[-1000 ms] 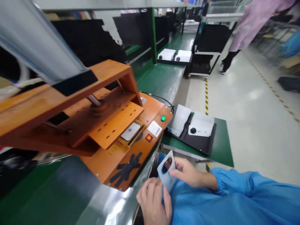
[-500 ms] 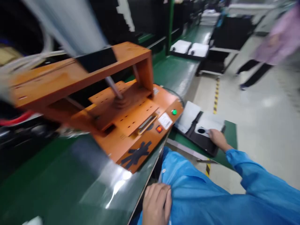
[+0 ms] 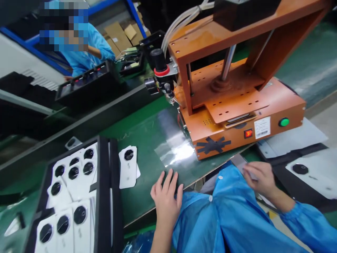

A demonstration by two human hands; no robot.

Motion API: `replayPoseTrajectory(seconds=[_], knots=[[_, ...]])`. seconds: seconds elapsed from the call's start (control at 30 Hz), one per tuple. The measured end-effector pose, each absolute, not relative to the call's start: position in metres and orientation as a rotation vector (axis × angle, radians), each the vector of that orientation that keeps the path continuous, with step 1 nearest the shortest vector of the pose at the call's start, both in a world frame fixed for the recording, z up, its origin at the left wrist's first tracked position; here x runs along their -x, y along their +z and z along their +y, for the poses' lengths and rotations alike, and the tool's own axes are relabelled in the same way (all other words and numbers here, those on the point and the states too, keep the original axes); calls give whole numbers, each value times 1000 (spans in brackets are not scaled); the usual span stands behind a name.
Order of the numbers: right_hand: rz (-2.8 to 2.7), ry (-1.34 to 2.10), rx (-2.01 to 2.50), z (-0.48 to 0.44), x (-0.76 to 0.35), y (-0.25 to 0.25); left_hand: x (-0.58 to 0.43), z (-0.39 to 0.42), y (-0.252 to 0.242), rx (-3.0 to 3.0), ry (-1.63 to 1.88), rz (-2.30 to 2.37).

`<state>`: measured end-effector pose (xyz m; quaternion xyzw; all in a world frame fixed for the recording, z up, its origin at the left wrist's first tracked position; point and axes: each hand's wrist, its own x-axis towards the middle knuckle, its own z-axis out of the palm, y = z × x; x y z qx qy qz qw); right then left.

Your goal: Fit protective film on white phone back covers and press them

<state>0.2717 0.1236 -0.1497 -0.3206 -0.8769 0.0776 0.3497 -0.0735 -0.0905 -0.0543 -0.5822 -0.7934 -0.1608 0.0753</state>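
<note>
My left hand point(image 3: 167, 195) lies with its fingers spread on the green tabletop near the front edge. My right hand point(image 3: 260, 177) pinches a thin, flat phone back cover point(image 3: 239, 163), seen greyish and partly hidden by the fingers, just in front of the orange press point(image 3: 210, 135). Right of that hand, white phone back covers point(image 3: 314, 175) with a black camera ring lie on a black tray point(image 3: 279, 175). Left of my left hand, a small stack of white phone back covers point(image 3: 128, 172) rests on the table.
A black foam box point(image 3: 101, 211) at the left holds several white covers. The press has a lit red switch point(image 3: 248, 133), a green button point(image 3: 284, 122) and an air regulator point(image 3: 159, 66). Across the bench a co-worker in blue point(image 3: 97, 44) sits behind a black box point(image 3: 84, 82).
The view has swung left, bringing the foam box and stacked covers into sight. My right hand has come from the tray towards my body with a cover. My left hand has spread its fingers on the table.
</note>
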Motion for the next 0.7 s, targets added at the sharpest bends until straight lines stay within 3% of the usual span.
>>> replayPoseTrajectory(seconds=[0.13, 0.23, 0.43, 0.7], knots=[[-2428, 409, 307, 91, -181, -111, 67, -115, -50, 1854, -509, -2398], [-2484, 459, 83, 77, -116, -61, 86, -105, -43, 1764, -724, -2422], [-2855, 241, 145, 83, -15, 1, 157, -28, -45, 1395, -919, -2623], [-2953, 180, 401, 112, 51, 11, 169, -16, -52, 1330, -1014, -2685]])
